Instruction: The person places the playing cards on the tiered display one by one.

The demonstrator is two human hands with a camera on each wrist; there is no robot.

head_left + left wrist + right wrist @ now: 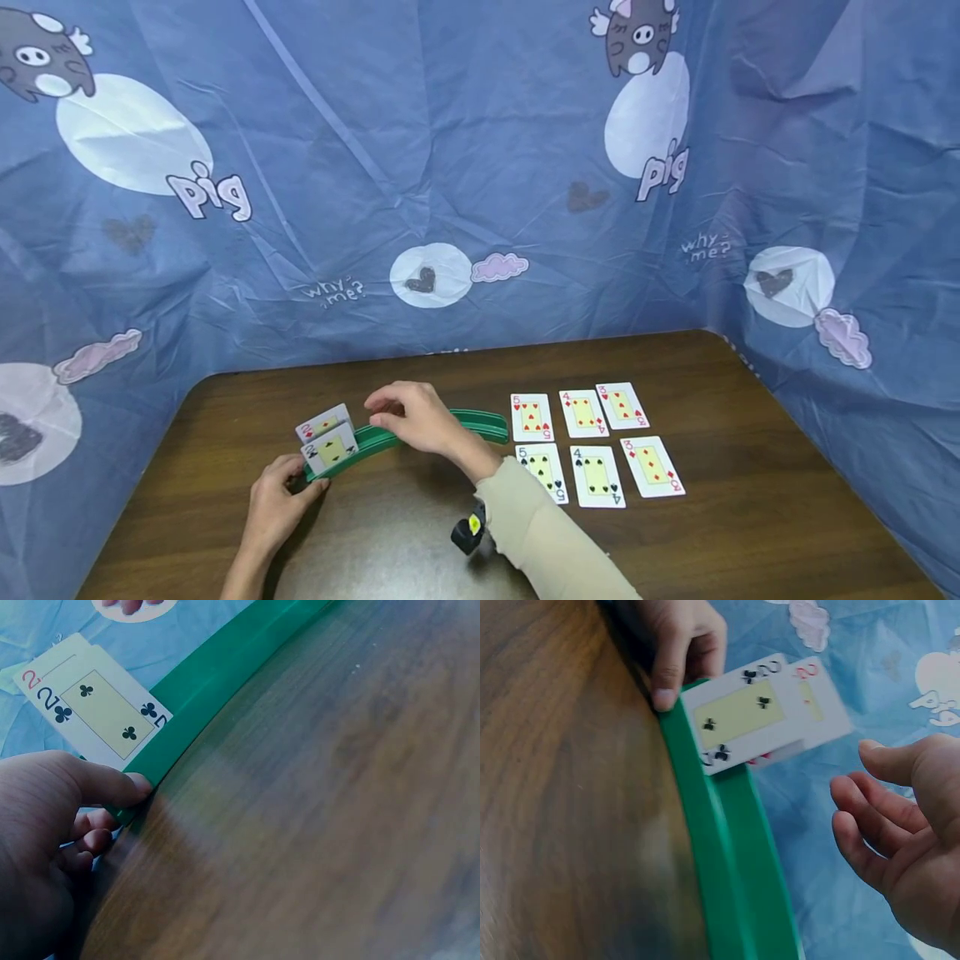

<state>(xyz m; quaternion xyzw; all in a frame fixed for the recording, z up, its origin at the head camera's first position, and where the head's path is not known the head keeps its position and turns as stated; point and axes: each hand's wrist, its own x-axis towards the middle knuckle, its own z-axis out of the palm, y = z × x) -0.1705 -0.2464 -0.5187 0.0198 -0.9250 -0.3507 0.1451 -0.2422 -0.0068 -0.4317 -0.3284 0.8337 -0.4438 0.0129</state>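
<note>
A curved green card holder [480, 425] lies on the table, seen also in the left wrist view as a green strip [217, 675]. Two playing cards stand in its left end: the two of clubs [330, 450] in front and a red two [322, 422] behind it. My left hand [279, 504] pinches the holder's left end, thumb [135, 787] on the front face. Above the holder's middle, my right hand [416, 417] is held in the air with fingers loosely bent and nothing in them. In the right wrist view this hand [915, 825] is apart from the cards.
Right of the holder, several cards lie face up in two rows, among them the five of hearts [531, 417], four of spades [597, 477] and three of diamonds [652, 467]. A blue printed cloth [337, 208] hangs behind the brown table [390, 533].
</note>
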